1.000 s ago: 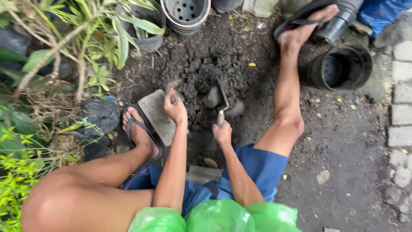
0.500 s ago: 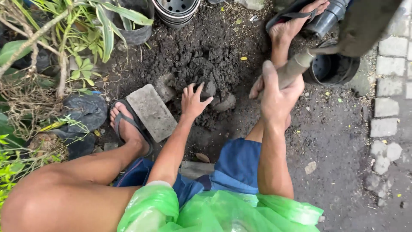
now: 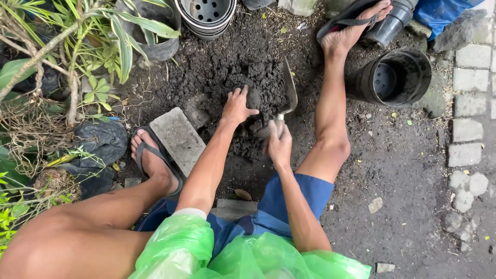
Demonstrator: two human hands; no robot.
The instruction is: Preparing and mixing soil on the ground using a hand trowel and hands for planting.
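Note:
I sit on the ground with my legs spread around a heap of dark soil [image 3: 227,72]. My left hand [image 3: 237,106] lies flat on the heap with its fingers pressed into the earth. My right hand [image 3: 279,144] is closed around the handle of a small metal trowel [image 3: 289,93], whose blade stands in the soil just right of my left hand. A black plastic pot [image 3: 395,77] lies on its side beyond my right leg, its mouth turned toward me.
A grey paving brick [image 3: 178,137] lies by my left sandalled foot [image 3: 152,155]. Stacked pots [image 3: 206,15] stand behind the heap. Leafy plants [image 3: 67,57] and black grow bags [image 3: 98,142] crowd the left. Paving stones [image 3: 467,103] run along the right.
My right hand came down from beside the black pot and now holds the trowel in the soil. My left hand moved forward onto the heap.

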